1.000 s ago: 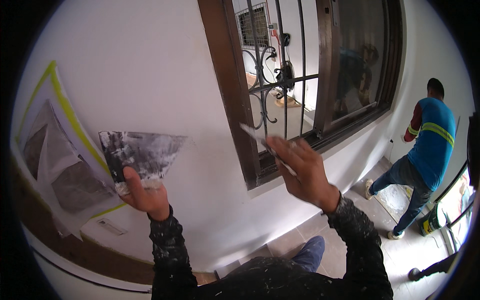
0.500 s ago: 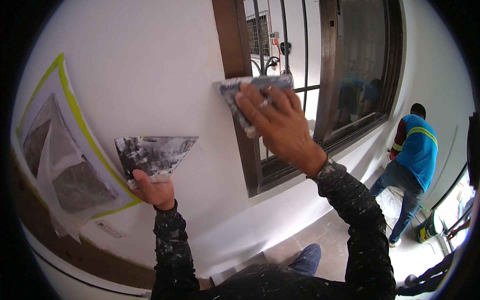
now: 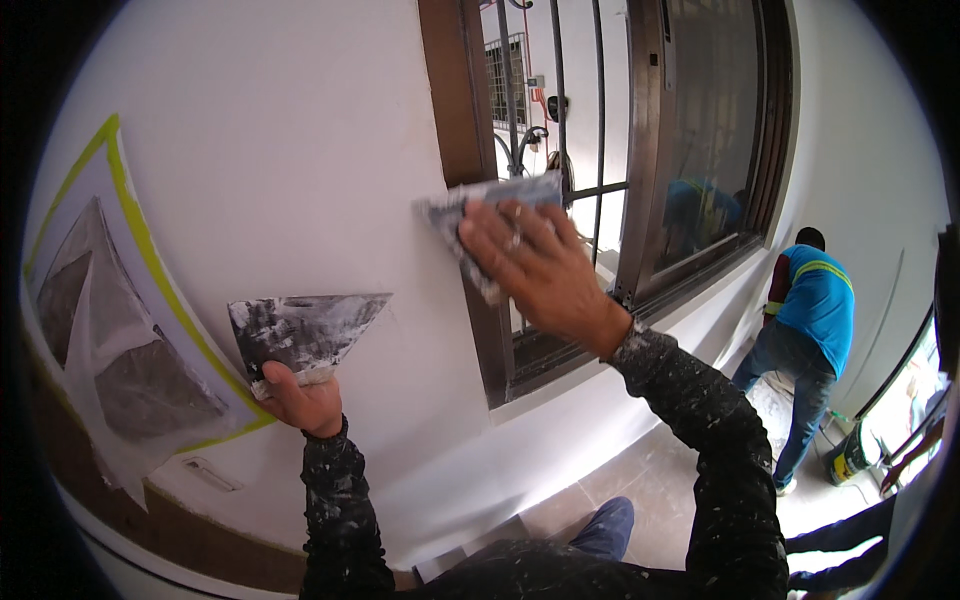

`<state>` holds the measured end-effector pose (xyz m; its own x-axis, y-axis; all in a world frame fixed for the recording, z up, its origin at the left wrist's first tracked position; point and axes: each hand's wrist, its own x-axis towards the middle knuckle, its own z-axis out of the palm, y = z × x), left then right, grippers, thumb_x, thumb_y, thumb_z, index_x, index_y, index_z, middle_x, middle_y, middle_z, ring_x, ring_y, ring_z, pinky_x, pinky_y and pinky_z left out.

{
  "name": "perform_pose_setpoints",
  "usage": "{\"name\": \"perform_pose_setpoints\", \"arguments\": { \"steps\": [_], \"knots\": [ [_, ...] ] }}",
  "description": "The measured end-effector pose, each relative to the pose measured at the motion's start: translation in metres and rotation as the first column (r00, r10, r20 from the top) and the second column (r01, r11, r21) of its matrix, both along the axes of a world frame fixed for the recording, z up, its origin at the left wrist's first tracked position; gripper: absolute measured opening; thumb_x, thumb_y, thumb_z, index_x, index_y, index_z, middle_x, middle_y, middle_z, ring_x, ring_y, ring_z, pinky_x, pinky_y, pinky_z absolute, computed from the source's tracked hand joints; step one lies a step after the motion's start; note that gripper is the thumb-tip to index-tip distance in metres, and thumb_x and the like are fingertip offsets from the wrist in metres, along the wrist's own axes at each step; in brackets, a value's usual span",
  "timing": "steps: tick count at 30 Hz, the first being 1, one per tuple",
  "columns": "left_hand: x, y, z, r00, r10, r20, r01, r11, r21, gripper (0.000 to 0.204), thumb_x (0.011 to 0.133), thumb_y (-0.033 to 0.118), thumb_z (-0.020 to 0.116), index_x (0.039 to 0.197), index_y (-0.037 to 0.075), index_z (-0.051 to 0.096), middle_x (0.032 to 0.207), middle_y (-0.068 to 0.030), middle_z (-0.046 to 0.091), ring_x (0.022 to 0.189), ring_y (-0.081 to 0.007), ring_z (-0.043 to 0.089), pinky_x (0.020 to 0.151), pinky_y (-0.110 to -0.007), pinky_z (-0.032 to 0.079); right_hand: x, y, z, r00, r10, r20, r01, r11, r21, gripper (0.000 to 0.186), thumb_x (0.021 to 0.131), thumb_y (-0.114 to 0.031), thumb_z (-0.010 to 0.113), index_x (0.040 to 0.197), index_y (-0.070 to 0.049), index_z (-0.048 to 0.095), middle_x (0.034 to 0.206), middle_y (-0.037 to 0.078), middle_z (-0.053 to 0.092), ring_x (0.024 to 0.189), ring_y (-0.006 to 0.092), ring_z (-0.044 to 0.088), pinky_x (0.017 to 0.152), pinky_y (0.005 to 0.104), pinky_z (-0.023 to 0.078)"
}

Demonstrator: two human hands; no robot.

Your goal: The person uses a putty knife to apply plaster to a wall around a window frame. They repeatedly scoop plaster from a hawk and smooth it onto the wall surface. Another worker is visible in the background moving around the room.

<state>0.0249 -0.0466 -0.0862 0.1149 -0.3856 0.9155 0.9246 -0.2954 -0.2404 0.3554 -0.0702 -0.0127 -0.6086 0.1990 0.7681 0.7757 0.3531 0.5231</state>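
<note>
My left hand (image 3: 300,400) grips a wide, dark putty knife (image 3: 305,325) smeared with white compound, its blade held level in front of the white wall (image 3: 280,140). My right hand (image 3: 540,270) is closed on a second compound-smeared putty knife (image 3: 445,230), fingers pressing along its blade where the wall meets the brown window frame (image 3: 480,375); whether the blade touches is unclear. Both dark sleeves are flecked with white. Left of my left hand, a covering with translucent sheeting (image 3: 100,340) is fixed to the wall inside a yellow-green tape border (image 3: 140,225).
Window bars (image 3: 598,100) and dark glass (image 3: 700,120) fill the upper right. A bent-over co-worker (image 3: 815,320) in a blue, reflective-banded shirt stands at right beside a bucket (image 3: 850,450). Another person's dark legs (image 3: 840,540) show at lower right. Tiled floor (image 3: 640,470) lies below.
My right hand rose to the window's left edge, then shifted slightly down and left with its knife. The left knife sits a little lower. The co-worker bent further; another person's legs show more.
</note>
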Motion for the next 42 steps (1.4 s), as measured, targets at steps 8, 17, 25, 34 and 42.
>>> {"name": "perform_pose_setpoints", "arguments": {
  "steps": [8, 17, 25, 34, 42],
  "knots": [
    [-0.002, -0.004, -0.002, 0.997, 0.065, -0.032, -0.068, 0.992, -0.105, 0.079, 0.086, 0.005, 0.072, 0.15, 0.003, 0.026, 0.135, -0.0254, 0.051, 0.113, -0.0428, 0.058, 0.099, -0.047, 0.045, 0.003, -0.008, 0.003, 0.998, 0.054, 0.035, -0.053, 0.999, -0.012, 0.064, 0.089, -0.017, 0.059, 0.147, -0.004, 0.036, 0.15, 0.015, 0.041, 0.129, 0.0322, 0.044, 0.106, 0.05, 0.037],
    [-0.006, -0.006, -0.006, 0.926, -0.328, 0.188, 0.377, 0.839, -0.393, 0.076, 0.086, 0.004, 0.071, 0.149, 0.001, 0.029, 0.134, -0.0264, 0.051, 0.114, -0.044, 0.058, 0.098, -0.047, 0.047, -0.016, -0.015, 0.004, 0.971, 0.186, 0.149, -0.177, 0.982, -0.068, 0.063, 0.093, -0.03, 0.054, 0.147, -0.002, 0.036, 0.148, 0.019, 0.042, 0.13, 0.032, 0.045, 0.108, 0.0497, 0.036],
    [-0.003, -0.003, -0.005, 0.999, -0.046, -0.02, 0.042, 0.985, -0.169, 0.083, 0.082, -0.005, 0.073, 0.15, 0.004, 0.027, 0.139, -0.0259, 0.046, 0.116, -0.0442, 0.056, 0.098, -0.049, 0.047, -0.006, -0.007, 0.064, 0.991, 0.002, 0.135, -0.017, 0.994, 0.106, 0.057, 0.091, -0.025, 0.059, 0.141, -0.002, 0.044, 0.143, 0.015, 0.049, 0.128, 0.0276, 0.047, 0.11, 0.0501, 0.032],
    [0.006, -0.004, 0.006, 0.999, -0.007, -0.049, 0.008, 1.0, 0.017, 0.076, 0.083, 0.003, 0.076, 0.147, 0.005, 0.034, 0.127, -0.0208, 0.058, 0.105, -0.0384, 0.064, 0.091, -0.043, 0.051, 0.005, -0.041, -0.008, 0.963, 0.269, 0.025, -0.257, 0.938, -0.233, 0.052, 0.084, -0.008, 0.067, 0.135, -0.01, 0.055, 0.141, 0.011, 0.054, 0.114, 0.0274, 0.054, 0.098, 0.0449, 0.044],
    [0.011, -0.011, 0.013, 0.999, 0.018, -0.038, -0.016, 0.999, 0.031, 0.081, 0.082, -0.001, 0.075, 0.149, 0.009, 0.031, 0.127, -0.024, 0.057, 0.102, -0.0431, 0.064, 0.088, -0.047, 0.052, -0.003, -0.027, 0.033, 0.27, 0.406, -0.873, -0.769, 0.636, 0.058, 0.05, 0.099, -0.04, 0.058, 0.126, 0.002, 0.059, 0.098, 0.008, 0.068, 0.086, 0.0117, 0.061, 0.069, 0.0235, 0.048]
  ]
}}
